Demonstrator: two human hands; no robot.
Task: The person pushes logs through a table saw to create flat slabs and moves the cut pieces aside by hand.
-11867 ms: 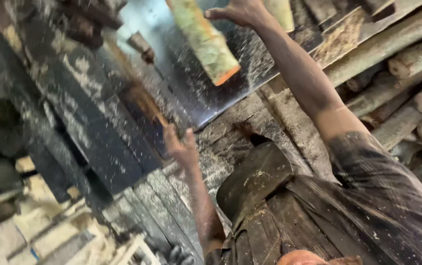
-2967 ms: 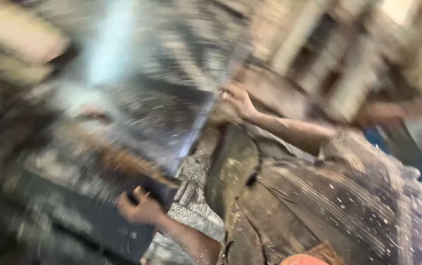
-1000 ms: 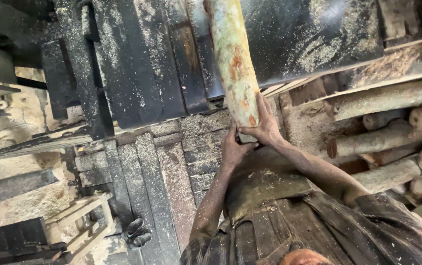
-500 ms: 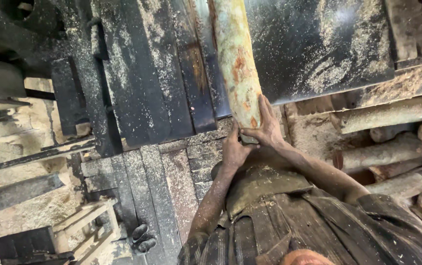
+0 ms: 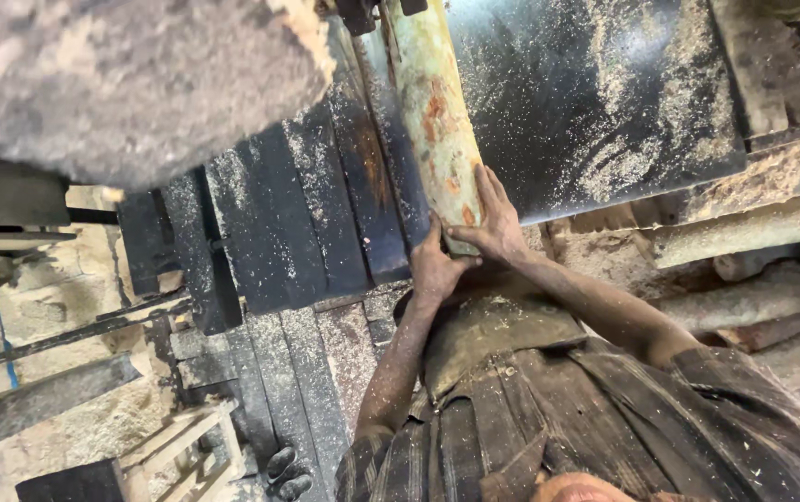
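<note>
Both hands are on the near end of the pale log, which lies lengthwise along the dark, sawdust-strewn table and runs away from the person toward the machine fitting at the far end. The right hand lies flat over the log's right flank, fingers spread wide along the bark. The left hand is cupped against the log's butt end, fingers curled around its left edge — a push from behind, by the look of it. To do this well, I'd say keep the log straight along the table's left edge, with pressure coming from the palm at the butt and the right hand only steering. Fingers are best kept on the near end, well back from the fitting. Right of the log, more logs lie stacked beyond the table's near corner.
</note>
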